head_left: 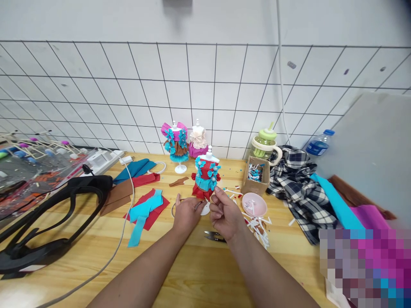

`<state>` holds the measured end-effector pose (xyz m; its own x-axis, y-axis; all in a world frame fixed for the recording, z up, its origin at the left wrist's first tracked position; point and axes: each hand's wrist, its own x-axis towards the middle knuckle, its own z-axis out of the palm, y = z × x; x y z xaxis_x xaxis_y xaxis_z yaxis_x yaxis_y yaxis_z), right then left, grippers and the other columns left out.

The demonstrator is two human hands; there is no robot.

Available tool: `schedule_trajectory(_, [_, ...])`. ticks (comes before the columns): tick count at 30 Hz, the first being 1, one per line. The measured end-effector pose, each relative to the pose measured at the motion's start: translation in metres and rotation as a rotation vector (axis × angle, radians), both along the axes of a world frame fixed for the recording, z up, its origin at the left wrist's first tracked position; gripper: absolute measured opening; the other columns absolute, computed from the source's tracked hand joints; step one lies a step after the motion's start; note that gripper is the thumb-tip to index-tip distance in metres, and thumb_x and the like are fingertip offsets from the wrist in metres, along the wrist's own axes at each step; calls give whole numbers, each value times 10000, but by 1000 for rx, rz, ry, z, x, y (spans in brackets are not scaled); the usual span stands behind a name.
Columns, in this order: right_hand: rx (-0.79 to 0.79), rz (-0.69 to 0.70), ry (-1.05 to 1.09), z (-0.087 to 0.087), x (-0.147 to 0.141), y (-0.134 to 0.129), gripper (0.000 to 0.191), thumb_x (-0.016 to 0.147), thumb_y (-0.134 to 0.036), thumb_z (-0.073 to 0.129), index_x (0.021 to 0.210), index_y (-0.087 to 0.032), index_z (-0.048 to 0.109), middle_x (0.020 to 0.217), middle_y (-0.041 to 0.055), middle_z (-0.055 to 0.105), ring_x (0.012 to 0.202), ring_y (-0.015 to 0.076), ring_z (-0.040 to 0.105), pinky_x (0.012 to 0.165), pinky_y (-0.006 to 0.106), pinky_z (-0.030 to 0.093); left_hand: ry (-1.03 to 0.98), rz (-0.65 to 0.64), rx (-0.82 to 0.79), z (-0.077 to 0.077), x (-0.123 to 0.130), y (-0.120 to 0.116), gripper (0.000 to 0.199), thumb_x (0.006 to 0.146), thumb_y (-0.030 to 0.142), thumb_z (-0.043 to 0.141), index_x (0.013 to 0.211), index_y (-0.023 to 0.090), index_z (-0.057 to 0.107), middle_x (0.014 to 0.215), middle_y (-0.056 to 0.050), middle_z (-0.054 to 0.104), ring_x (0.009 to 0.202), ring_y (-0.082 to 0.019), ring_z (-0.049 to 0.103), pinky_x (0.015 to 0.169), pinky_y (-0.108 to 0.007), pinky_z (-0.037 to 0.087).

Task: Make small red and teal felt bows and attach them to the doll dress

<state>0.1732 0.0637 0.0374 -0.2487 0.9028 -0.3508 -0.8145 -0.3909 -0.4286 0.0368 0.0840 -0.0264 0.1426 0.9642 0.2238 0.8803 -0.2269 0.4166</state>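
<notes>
A small white mannequin (pixel 208 173) in a red and blue paper dress stands upright at the middle of the table. My left hand (pixel 188 212) is low at its left, by the round white base (pixel 205 208); its fingers are bent, and what they hold, if anything, is hidden. At the dress's lower right edge, my right hand (pixel 224 211) is closed with thumb and forefinger pinched; anything between them is too small to name. Black-handled snips (pixel 214 236) lie below the hands. Two more dressed mannequins, one pink, blue and brown (pixel 176 141), one cream and pink (pixel 198 142), stand behind.
Blue and red paper strips (pixel 146 209) and a black frame (pixel 80 214) lie left. At right are a pink bowl (pixel 254 204), white scraps (pixel 258 231), a cardboard box (pixel 255 185), a green-lidded jug (pixel 266 143) and checked cloth (pixel 298 188). A white cable (pixel 123 226) crosses the left side.
</notes>
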Motion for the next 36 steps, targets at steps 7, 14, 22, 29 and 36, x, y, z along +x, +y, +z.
schedule_trajectory(7, [-16, -13, 45, -1, 0, 0, 298, 679, -278, 782, 753, -188, 508, 531, -113, 460, 341, -17, 246, 302, 79, 196, -7, -8, 3, 1, 0, -1, 341, 902, 424, 448, 710, 242, 663, 720, -7, 700, 763, -199, 644, 1087, -558, 178])
schedule_trajectory(14, [-30, -14, 87, 2, 0, 0, 291, 682, -237, 775, 714, -177, 492, 513, -113, 436, 338, -18, 254, 294, 76, 216, 2, -8, 7, 1, 1, -1, 369, 896, 417, 454, 638, 219, 629, 697, -10, 685, 749, -193, 634, 1090, -550, 184])
schedule_trajectory(22, [2, -66, 42, 2, -3, -1, 322, 676, -254, 783, 711, -180, 472, 513, -121, 424, 345, -14, 238, 305, 82, 237, 15, -32, -7, -2, 0, 0, 410, 911, 432, 431, 632, 201, 623, 670, -8, 676, 710, -168, 623, 1095, -526, 194])
schedule_trajectory(29, [-18, -166, -59, -7, -9, 0, 295, 677, -318, 773, 789, -181, 538, 541, -113, 456, 347, -13, 238, 320, 108, 205, -7, -67, -8, -12, -4, 8, 339, 909, 427, 447, 775, 251, 704, 716, 3, 715, 698, -162, 650, 1127, -453, 205])
schedule_trajectory(36, [-67, -310, -177, -10, 1, -13, 201, 736, -333, 625, 881, -210, 560, 511, -113, 379, 358, 26, 215, 347, 162, 189, 67, -57, 34, -17, -4, 14, 352, 883, 452, 496, 706, 254, 726, 678, -10, 714, 666, -165, 659, 1142, -398, 221])
